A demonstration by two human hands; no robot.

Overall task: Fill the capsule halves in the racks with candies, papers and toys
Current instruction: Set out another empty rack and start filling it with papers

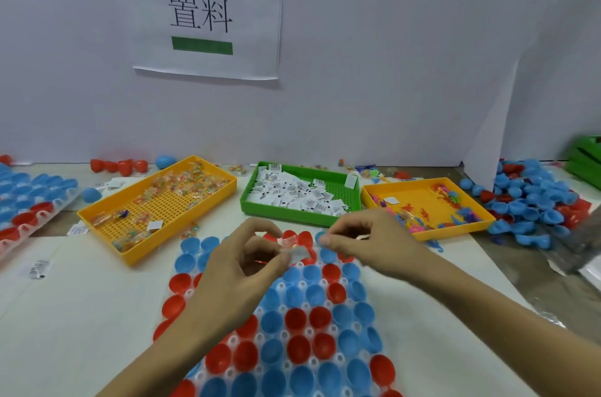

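Both hands meet over the far end of the rack (312, 361): left hand (242, 263) and right hand (364, 239) pinch small candies (289, 242) between fingertips. Empty capsule halves (297, 320) lie directly below, nearer the left hand; candy tray (97, 211) far-left.

A white paper sheet (208, 16) is taped to the wall behind the counter and bears two large black characters, 置料. A green bar (202, 46) sits under them with no legible writing. The small paper slips (302, 193) in the green tray (292, 213) carry print too small to read.
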